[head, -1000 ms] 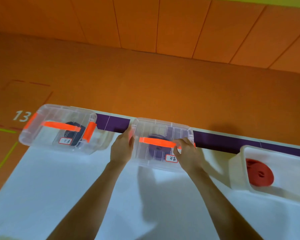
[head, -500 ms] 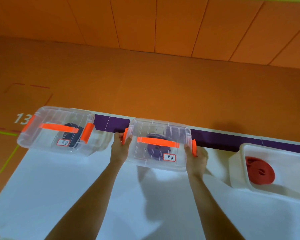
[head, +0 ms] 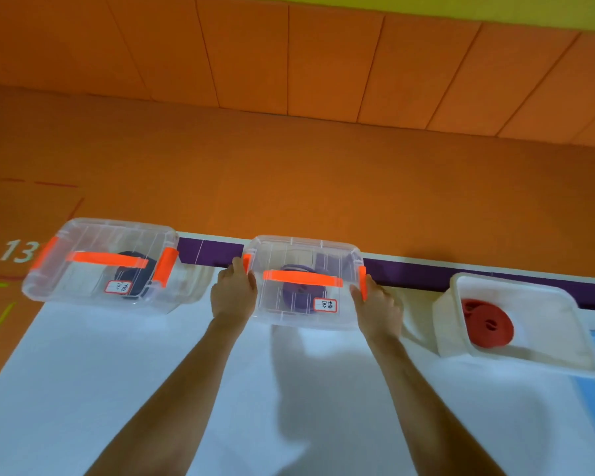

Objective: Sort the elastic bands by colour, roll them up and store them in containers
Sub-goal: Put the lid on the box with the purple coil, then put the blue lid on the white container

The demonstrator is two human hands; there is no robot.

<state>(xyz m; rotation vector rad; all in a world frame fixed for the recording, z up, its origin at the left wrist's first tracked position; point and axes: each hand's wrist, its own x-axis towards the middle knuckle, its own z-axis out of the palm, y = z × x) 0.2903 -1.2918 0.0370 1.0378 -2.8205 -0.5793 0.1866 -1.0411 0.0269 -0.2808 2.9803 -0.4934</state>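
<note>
- Grips with the left hand (head: 234,293) the left end of the middle clear plastic lidded box (head: 306,255), fingers curled round the wall right beside its left orange clip (head: 246,263)
- Grips with the right hand (head: 378,307) the opposite end of that box, fingers tucked behind the right orange clip (head: 362,283), thumb on the near side
- Holds, inside the box, a rolled purple elastic band (head: 296,297), seen through the lid under the flat orange handle (head: 303,279), with a white handwritten label (head: 325,305) near the front right corner
- Keeps the box at the far edge of the white table (head: 83,372), over the purple strip (head: 203,252); cannot tell whether lifted or resting
- Shows, apart to the left, a second clear lidded box (head: 93,238) with orange handle and clips, a dark rolled band (head: 131,278) inside
- Shows to the right, near the right hand but not touching, an open white plastic tub (head: 543,317) with a rolled red elastic band (head: 488,324) lying in its left part
- Ends beyond the table in an orange floor (head: 289,183) marked with a white number 13 (head: 18,250)
</note>
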